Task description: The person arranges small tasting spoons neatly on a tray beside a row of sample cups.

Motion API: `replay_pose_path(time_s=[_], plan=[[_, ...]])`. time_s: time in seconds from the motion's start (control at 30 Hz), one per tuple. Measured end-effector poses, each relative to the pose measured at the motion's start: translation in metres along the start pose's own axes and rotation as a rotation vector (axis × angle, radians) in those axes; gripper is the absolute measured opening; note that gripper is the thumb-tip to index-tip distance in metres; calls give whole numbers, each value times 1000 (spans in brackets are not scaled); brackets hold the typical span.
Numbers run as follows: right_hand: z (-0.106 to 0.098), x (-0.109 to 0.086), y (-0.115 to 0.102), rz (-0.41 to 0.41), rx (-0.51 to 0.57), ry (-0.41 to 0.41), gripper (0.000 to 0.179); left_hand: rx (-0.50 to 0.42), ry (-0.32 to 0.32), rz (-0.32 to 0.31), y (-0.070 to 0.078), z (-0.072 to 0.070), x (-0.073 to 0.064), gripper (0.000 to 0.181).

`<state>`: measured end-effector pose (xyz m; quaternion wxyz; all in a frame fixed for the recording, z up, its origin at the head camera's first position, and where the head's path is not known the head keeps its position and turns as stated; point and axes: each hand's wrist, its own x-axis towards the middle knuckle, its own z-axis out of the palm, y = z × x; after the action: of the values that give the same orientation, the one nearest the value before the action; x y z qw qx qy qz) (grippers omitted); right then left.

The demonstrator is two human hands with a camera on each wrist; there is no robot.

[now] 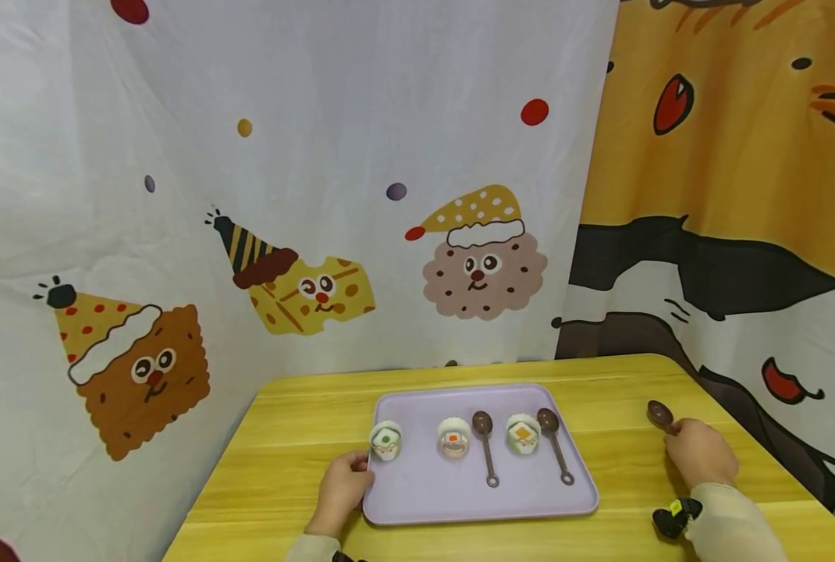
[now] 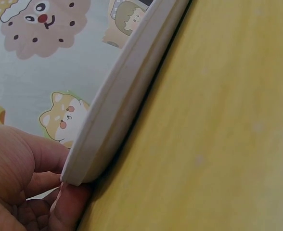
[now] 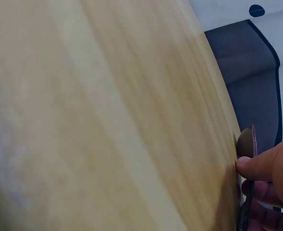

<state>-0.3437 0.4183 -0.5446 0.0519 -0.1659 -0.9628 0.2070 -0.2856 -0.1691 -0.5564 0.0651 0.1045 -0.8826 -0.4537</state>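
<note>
Lower centre, left hand (image 1: pixel 340 488) grips the tray (image 1: pixel 417 499) edge; lower right, right hand (image 1: pixel 698 451) pinches a brown spoon (image 1: pixel 660 414)

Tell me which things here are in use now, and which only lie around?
In use:
- left hand grips tray edge
- right hand holds spoon
- three cakes, leftmost has no spoon

Lying around:
- table
- curtain
</note>
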Motion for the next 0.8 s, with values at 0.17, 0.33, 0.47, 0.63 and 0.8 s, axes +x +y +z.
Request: replay_pose_path(time_s=[0.17,0.33,0.47,0.63,0.8], plan=[[-5,-1,0,-24,-6,-9,34,3,6,13,0,1,0,34],[-14,-2,-3,-50,-22,-24,29,1,7,23,0,1,0,33],[-20,-2,-5,-67,-22,-37,29,-3,7,22,-1,1,-1,34],[-25,-5,-6,-114,-6,-27,29,-1,11,22,-1,1,-1,34],[-29,-8,-9,-134,6,-31,25,7,10,22,-1,0,0,34]])
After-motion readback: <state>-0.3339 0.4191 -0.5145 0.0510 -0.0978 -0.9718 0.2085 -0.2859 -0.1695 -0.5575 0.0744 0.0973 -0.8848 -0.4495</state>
